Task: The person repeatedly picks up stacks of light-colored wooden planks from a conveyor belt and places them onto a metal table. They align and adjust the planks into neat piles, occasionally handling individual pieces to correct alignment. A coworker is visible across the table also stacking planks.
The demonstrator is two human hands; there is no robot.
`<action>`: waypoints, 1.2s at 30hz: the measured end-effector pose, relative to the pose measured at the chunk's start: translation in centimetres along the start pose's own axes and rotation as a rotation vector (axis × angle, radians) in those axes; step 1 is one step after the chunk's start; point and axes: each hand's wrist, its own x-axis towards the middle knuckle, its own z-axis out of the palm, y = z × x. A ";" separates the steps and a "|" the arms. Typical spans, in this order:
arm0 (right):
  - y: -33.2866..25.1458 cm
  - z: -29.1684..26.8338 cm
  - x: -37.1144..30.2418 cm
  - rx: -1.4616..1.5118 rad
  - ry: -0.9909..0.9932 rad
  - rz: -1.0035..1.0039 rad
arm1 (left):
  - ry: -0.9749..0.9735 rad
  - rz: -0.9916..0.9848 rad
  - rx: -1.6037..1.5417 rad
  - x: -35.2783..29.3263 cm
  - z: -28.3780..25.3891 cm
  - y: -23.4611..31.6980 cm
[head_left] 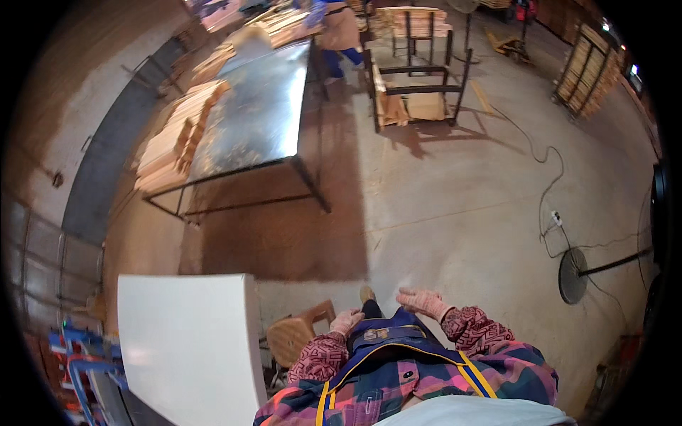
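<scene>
My left hand, in a pale pinkish glove, hangs beside the blue apron at my waist. Its fingers look loosely stretched, and nothing shows in them. On the other side my right hand, gloved alike, is held out over the floor with its fingers extended and holding nothing. Patterned red sleeve covers wrap both forearms. A brown stool stands just left of my left hand. Further left is a large white panel or box top.
A metal-topped table stands ahead, with stacked wooden strips along its left side. Beyond it a person bends near more wood. A dark metal rack stands ahead right. Cables and a round stand base lie on the right.
</scene>
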 end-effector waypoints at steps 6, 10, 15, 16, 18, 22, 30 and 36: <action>-2.5 -5.5 7.8 0.100 0.006 0.123 | -0.239 0.211 0.408 10.9 -6.8 3.4; -9.9 -10.4 14.1 -0.111 0.017 0.099 | 0.028 0.434 0.460 16.1 -13.8 1.9; -18.4 -14.4 23.2 -0.289 0.066 -0.027 | 0.138 0.237 0.416 23.2 -21.9 1.6; -18.7 -15.1 25.1 -0.179 0.010 0.003 | 0.095 0.207 0.410 24.5 -23.1 1.6; -17.6 -15.7 28.6 -0.089 0.031 0.019 | 0.059 0.171 0.434 26.8 -25.2 2.1; -8.8 -18.2 33.6 -0.787 0.063 -0.479 | 0.025 -0.166 -0.102 28.9 -26.8 6.7; 6.9 -30.4 38.3 -0.467 -0.102 0.451 | 0.756 -0.158 -0.092 31.4 -35.8 20.1; -2.0 -41.4 49.1 -0.564 -0.073 0.429 | 0.896 -0.148 -0.102 37.6 -45.7 29.4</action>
